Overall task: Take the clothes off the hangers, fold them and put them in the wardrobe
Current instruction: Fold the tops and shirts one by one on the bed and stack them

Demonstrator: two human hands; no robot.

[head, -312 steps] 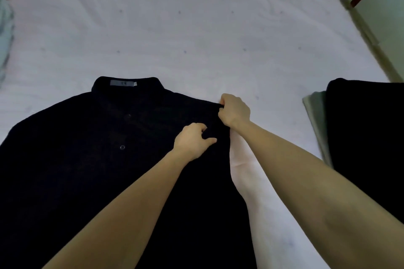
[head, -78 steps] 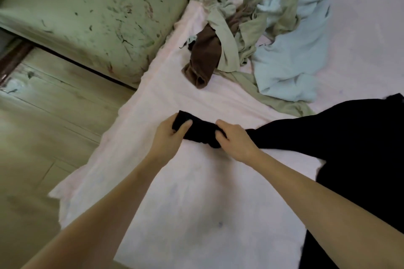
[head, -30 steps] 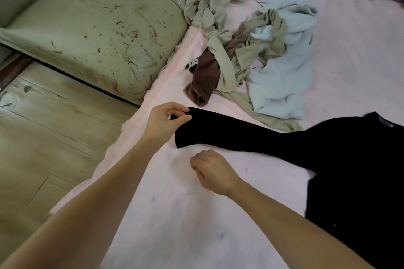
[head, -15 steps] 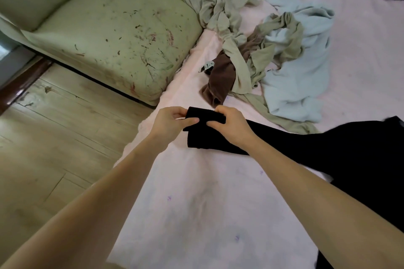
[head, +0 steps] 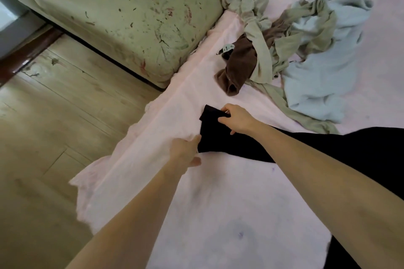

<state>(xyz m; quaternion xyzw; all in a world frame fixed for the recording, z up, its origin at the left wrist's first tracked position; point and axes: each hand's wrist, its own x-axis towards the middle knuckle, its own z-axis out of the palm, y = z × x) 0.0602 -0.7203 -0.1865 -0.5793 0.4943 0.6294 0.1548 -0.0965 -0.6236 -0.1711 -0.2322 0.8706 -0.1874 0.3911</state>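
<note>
Right hand [head: 238, 121] fingers pinch black sleeve [head: 218, 135] cuff — left hand [head: 185, 153] fingers grip cuff's near edge.

Beyond my fingers a heap of crumpled clothes [head: 290, 35] blocks the way; below them the pink sheet [head: 229, 203] lies open.

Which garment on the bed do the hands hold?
The black shirt: the right hand and left hand grip its sleeve end. The brown, olive and pale blue garments lie untouched beyond.
</note>
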